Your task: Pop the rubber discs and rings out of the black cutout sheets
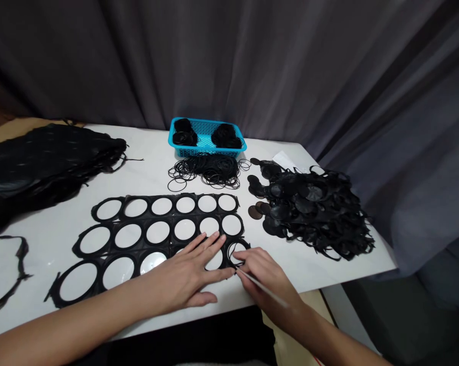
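Note:
A black sheet point(143, 234) with rows of round cut-out holes lies flat on the white table point(149, 140). My left hand point(193, 272) rests palm down on its lower right part, fingers spread, covering some of the holes. At the lower right hole, my right hand point(269, 277) pinches a thin pale stick point(265, 290), whose far end reaches the black rim near my left index finger. Thin dark strands cross that hole; my right fingers partly hide them, and I cannot tell whether they are loose.
Behind the sheet, thin black rings point(218, 170) lie heaped before a blue basket point(207, 150) holding more black pieces. Black discs and scraps point(317, 213) pile up at right, near white paper point(285, 160). Stacked black material point(42, 162) and a strip point(23, 251) lie left. A grey curtain point(214, 61) hangs behind.

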A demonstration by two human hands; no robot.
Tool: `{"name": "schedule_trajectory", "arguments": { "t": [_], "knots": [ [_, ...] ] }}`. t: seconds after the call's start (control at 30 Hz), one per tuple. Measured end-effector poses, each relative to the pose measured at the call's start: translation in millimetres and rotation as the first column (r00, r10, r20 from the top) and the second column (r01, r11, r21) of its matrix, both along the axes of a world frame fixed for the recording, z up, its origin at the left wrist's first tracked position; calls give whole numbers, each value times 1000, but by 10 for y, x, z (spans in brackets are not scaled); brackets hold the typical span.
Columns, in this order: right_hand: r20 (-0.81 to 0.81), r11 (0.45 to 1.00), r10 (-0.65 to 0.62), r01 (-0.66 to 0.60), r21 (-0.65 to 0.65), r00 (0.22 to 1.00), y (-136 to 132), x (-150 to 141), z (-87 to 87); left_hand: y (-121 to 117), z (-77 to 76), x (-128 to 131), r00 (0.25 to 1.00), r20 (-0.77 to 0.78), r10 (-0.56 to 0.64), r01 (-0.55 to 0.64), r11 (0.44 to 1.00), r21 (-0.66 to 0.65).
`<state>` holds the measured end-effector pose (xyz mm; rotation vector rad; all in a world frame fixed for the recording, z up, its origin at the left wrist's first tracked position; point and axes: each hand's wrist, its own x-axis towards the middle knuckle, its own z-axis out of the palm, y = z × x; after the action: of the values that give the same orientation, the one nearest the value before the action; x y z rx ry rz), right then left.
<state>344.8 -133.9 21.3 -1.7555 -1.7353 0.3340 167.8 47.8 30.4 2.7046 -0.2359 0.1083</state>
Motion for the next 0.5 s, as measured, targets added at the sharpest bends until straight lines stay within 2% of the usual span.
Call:
{"name": "schedule_trajectory", "arguments": {
  "t": [0.07,0.13,0.2,0.23,0.27,0.3,0.33,0.4,0.5],
  "knots": [
    [169,999,24,-28,27,985,-1,46,-49,-1,1,0,1000,9,0,0,1000,-14],
    [264,997,-41,24,68,964,58,225,-34,-5,-3,2,1000,9,4,-4,1000,-20],
    [262,973,-222,196,123,939,166,512,54,-10,-1,7,1000,-12,8,-8,1000,-11],
    [216,928,-366,339,155,905,228,664,117,-11,7,9,1000,-25,9,-9,1000,-4],
    [160,886,-459,436,161,874,292,800,183,-12,22,9,999,-35,8,-8,1000,3],
    [133,862,-502,481,158,855,353,906,246,-10,43,5,999,-38,5,-5,1000,11],
    [94,853,-517,502,143,851,408,970,301,-6,71,-5,999,-35,1,0,1000,17],
    [5,889,-455,454,65,890,497,958,371,7,136,-54,1000,-17,-4,4,1000,26],
    [-224,947,-322,307,-99,920,566,663,387,26,199,-202,1000,-2,26,-26,999,44]
  ]
}}
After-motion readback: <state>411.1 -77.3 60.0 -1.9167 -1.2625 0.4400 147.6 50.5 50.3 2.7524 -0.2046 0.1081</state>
